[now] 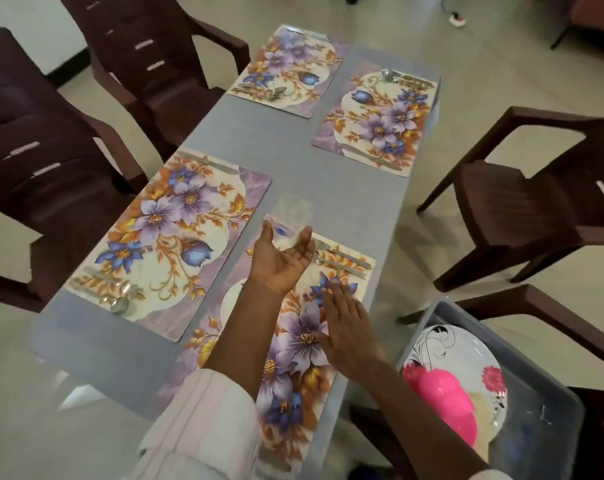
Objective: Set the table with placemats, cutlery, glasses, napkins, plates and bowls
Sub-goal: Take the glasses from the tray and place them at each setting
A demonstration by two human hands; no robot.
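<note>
Four floral placemats lie on the grey table [293, 140]. My left hand [281, 261] reaches over the near right placemat [293, 344] and cups the base of a clear glass [292, 211] between thumb and fingers at the mat's far corner. The glass is blurred. My right hand [344, 323] lies flat on the same mat with straight fingers. Forks [342, 259] lie at that mat's far edge. The near left placemat [169, 237], far left placemat [286, 67] and far right placemat [376, 123] each carry cutlery at their ends.
A grey bin [550, 393] at the lower right holds a white flowered plate [463, 344] and pink bowls [444, 396]. Dark brown plastic chairs [522, 206] stand on both long sides of the table. A power strip [457, 19] lies on the floor far back.
</note>
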